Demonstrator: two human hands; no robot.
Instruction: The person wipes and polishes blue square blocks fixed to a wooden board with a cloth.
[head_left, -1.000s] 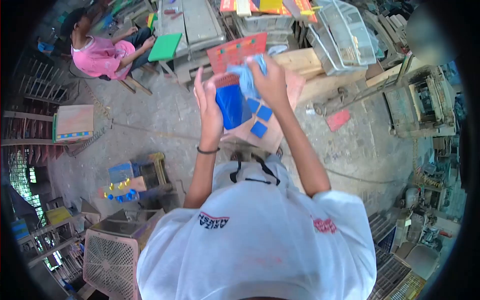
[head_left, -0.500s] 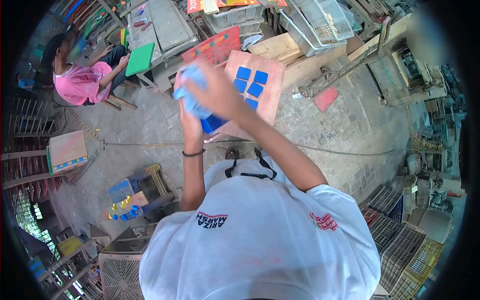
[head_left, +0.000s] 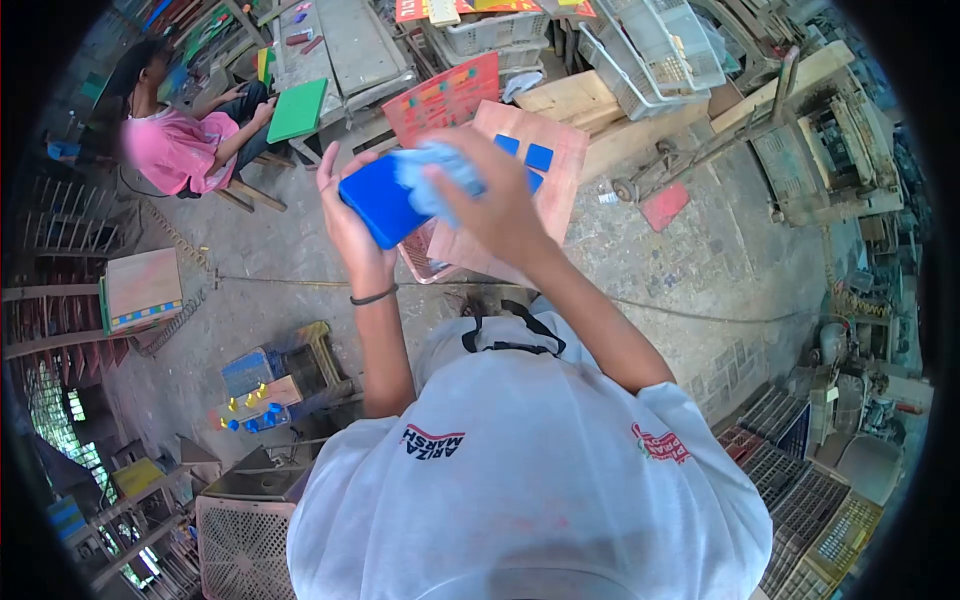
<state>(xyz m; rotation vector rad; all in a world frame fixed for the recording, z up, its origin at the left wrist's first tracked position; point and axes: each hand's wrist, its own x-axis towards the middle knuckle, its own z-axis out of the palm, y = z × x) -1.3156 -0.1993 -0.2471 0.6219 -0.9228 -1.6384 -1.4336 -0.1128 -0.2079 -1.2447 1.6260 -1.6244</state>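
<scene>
My left hand (head_left: 347,225) holds a blue rectangular block (head_left: 375,210) from its left side and underneath, thumb and fingers along its edges. In my right hand (head_left: 497,195) is a bunched light blue cloth (head_left: 435,172), pressed against the block's right part and covering it. The right hand is somewhat blurred. Beneath and beyond it lies a pale wooden board (head_left: 566,170) with blue square pieces (head_left: 539,157) on it; my right hand hides some of them. Part of a pink basket (head_left: 420,258) shows under the board.
A seated person in a pink shirt (head_left: 185,150) holds a green panel (head_left: 297,110) at the left. A red board (head_left: 445,98) leans behind my hands. White crates (head_left: 645,85) stand at the back. A hose (head_left: 680,308) crosses the floor; yellow and blue pieces (head_left: 255,408) sit lower left.
The blue block now faces up in my left hand, its broad face visible. My right hand and the cloth have moved right across it. The whole view has shifted slightly.
</scene>
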